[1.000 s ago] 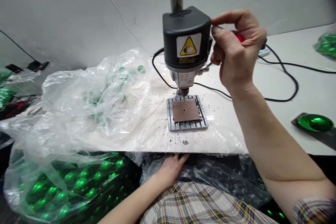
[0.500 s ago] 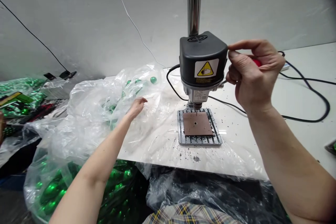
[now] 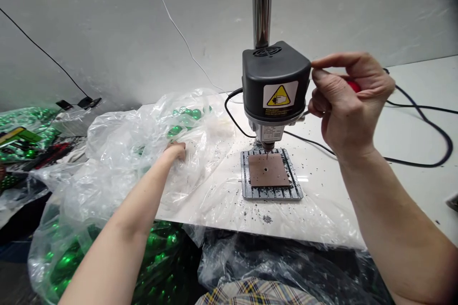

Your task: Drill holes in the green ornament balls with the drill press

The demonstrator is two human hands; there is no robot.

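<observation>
My right hand (image 3: 348, 105) is closed round the lever of a small bench drill press, with a red knob (image 3: 354, 86) showing in the palm. Its thumb and forefinger meet at the corner of the black motor housing (image 3: 275, 66). Under the drill bit, a brown square plate (image 3: 269, 170) with a dark hole lies on the grooved grey base (image 3: 296, 195). My left hand (image 3: 176, 150) is down in the crumpled clear plastic bag (image 3: 118, 133), just in front of several shiny green balls (image 3: 191, 113). Its fingers bend downward and are mostly hidden.
Dark shavings (image 3: 266, 219) are scattered round the base on the white table (image 3: 322, 186). A black cable (image 3: 429, 162) loops at the right. Below the table's front edge, a clear bag of green balls (image 3: 67, 259) hangs at the left. More green items (image 3: 25, 119) lie far left.
My left hand has moved left and down into the plastic bag, and more green balls show behind it. My right hand keeps its hold on the lever.
</observation>
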